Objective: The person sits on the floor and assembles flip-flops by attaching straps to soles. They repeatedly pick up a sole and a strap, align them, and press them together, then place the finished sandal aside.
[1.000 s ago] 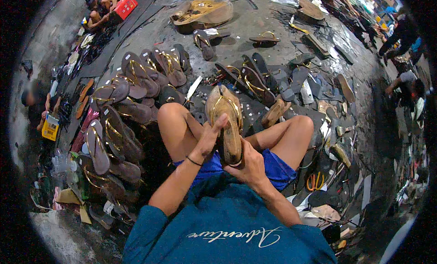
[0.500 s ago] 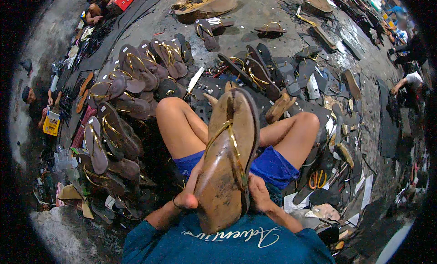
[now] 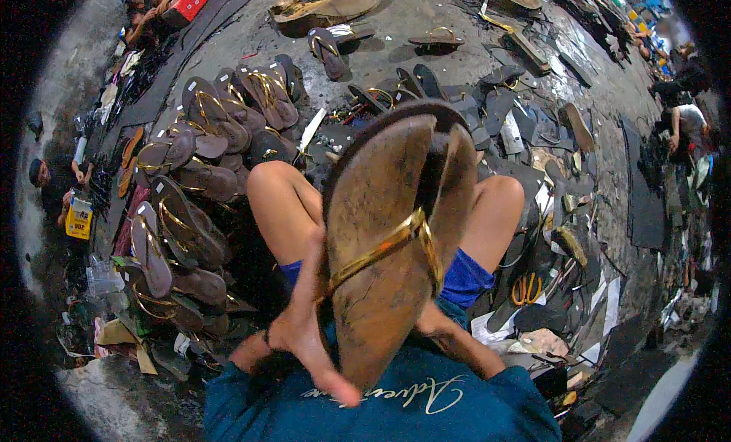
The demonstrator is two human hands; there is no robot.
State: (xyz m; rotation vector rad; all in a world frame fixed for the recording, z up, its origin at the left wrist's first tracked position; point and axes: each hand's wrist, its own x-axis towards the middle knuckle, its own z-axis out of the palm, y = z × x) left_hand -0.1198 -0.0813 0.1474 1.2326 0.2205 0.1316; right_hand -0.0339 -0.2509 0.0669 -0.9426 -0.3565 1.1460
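A brown wooden shoe last point(image 3: 377, 320) stands tilted in front of my chest, toe end up and heel toward my shirt. Gold thong straps point(image 3: 381, 252) cross its top, and a dark sandal sole point(image 3: 340, 156) shows behind the toe. On its left side, my left hand point(image 3: 308, 331) cups the last, fingers stretched along the edge and thumb spread down by the heel. My right hand point(image 3: 435, 319) is against the right side, its fingers mostly hidden behind the last.
Several brown sandals with gold straps point(image 3: 217, 107) are piled at left. More sandals and soles point(image 3: 518, 111) lie far right. Orange-handled scissors point(image 3: 527, 288) rest among scraps at right. A large worn wooden block point(image 3: 324, 2) stands at the far side. Other people point(image 3: 684, 122) sit at the edges.
The last with its sandal has risen closer to my head and turned slightly, so it looks larger. My left thumb has swung down toward the heel. My right hand is more hidden.
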